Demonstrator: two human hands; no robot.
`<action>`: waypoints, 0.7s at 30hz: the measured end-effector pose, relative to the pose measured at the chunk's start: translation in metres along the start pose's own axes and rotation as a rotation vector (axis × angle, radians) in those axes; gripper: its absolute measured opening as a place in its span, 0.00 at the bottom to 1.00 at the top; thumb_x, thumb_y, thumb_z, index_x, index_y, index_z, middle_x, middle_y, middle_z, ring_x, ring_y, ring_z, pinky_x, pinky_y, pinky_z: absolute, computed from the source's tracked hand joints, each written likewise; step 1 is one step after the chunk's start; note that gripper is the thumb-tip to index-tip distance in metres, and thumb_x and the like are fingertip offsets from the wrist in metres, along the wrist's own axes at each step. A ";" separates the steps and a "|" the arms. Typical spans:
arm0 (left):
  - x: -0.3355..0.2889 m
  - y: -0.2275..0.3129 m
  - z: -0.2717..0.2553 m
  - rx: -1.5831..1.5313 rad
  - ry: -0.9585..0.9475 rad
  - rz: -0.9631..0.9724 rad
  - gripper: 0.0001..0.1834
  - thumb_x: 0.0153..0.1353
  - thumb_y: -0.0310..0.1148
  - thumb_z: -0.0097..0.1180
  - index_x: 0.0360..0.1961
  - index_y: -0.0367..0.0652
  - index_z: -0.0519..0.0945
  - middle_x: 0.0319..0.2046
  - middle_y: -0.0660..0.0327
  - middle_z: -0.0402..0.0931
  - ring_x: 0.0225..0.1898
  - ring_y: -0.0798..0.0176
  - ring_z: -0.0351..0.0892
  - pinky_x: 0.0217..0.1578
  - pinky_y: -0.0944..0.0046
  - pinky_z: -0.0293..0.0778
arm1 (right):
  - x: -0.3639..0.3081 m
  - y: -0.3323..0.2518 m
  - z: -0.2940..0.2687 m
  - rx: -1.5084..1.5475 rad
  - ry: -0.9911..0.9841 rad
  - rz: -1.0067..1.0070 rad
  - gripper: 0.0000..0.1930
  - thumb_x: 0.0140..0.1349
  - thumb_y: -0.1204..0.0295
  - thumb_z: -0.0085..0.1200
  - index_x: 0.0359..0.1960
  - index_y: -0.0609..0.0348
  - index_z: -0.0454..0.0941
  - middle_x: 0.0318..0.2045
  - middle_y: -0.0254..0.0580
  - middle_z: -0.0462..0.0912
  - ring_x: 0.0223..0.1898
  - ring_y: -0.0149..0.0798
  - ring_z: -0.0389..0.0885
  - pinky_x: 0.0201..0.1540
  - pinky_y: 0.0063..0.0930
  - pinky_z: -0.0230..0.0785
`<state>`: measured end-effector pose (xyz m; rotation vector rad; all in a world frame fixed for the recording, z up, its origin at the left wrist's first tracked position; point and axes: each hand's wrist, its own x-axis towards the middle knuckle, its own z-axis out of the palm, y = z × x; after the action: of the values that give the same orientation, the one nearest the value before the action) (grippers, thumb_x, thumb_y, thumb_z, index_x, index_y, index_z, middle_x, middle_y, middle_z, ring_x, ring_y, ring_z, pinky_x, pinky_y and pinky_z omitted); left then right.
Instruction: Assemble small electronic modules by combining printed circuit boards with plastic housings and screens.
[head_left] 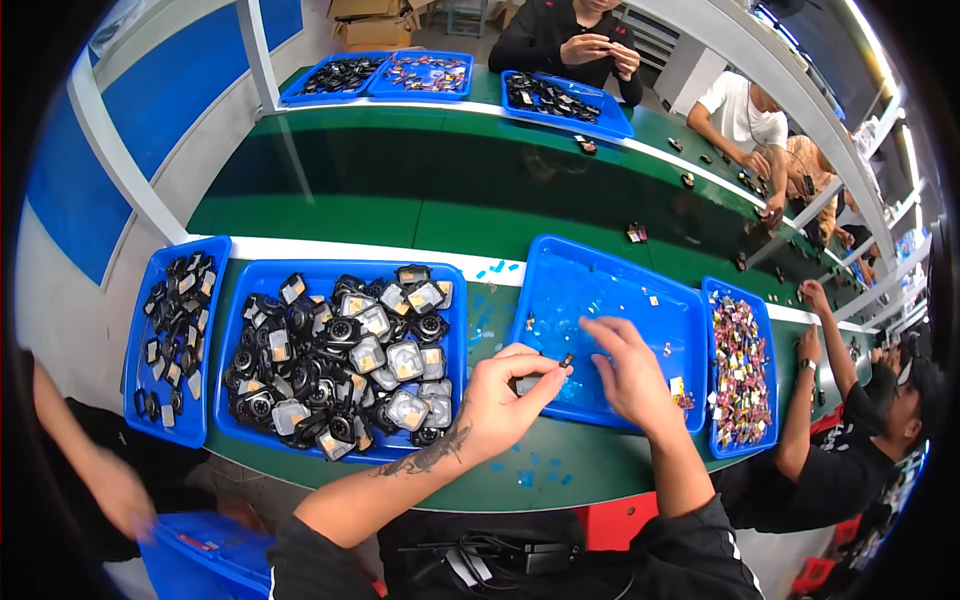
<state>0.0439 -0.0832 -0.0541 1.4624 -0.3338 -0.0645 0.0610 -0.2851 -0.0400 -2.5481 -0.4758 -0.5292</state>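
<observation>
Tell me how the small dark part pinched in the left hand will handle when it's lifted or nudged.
The small dark part is tiny beside the left hand fingertips pinching it, so it is probably very light and easy to drop. It looks rigid, like the black parts heaped in the blue tray, so it likely won't flex. With the right hand close by, a nudge would probably send it skidding.

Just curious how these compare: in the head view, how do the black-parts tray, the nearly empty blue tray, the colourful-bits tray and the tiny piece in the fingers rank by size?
1. Black-parts tray
2. Nearly empty blue tray, looks close to the first, unsure
3. Colourful-bits tray
4. Tiny dark piece, pinched by the left hand
</observation>
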 end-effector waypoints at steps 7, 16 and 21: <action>-0.001 -0.005 0.004 -0.208 -0.128 -0.134 0.10 0.63 0.26 0.58 0.45 0.35 0.80 0.38 0.58 0.79 0.36 0.71 0.75 0.37 0.71 0.70 | -0.012 -0.011 0.005 0.975 -0.215 0.127 0.08 0.60 0.82 0.55 0.40 0.63 0.83 0.44 0.45 0.81 0.46 0.37 0.79 0.47 0.29 0.72; 0.004 0.000 -0.008 -0.312 -0.035 -0.240 0.19 0.68 0.23 0.46 0.59 0.38 0.61 0.49 0.53 0.77 0.34 0.73 0.75 0.34 0.72 0.75 | -0.016 -0.007 -0.019 0.998 -0.018 0.177 0.09 0.54 0.84 0.61 0.38 0.67 0.83 0.35 0.46 0.82 0.37 0.35 0.82 0.42 0.26 0.75; 0.005 -0.006 0.001 -0.404 0.100 -0.144 0.18 0.69 0.21 0.44 0.59 0.32 0.67 0.49 0.54 0.76 0.50 0.61 0.78 0.53 0.59 0.77 | -0.014 -0.029 -0.007 0.875 -0.062 0.313 0.09 0.55 0.83 0.62 0.38 0.68 0.83 0.33 0.43 0.81 0.36 0.32 0.80 0.39 0.22 0.74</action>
<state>0.0490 -0.0857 -0.0588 1.0822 -0.1228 -0.1641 0.0348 -0.2680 -0.0290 -1.7418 -0.2372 -0.0795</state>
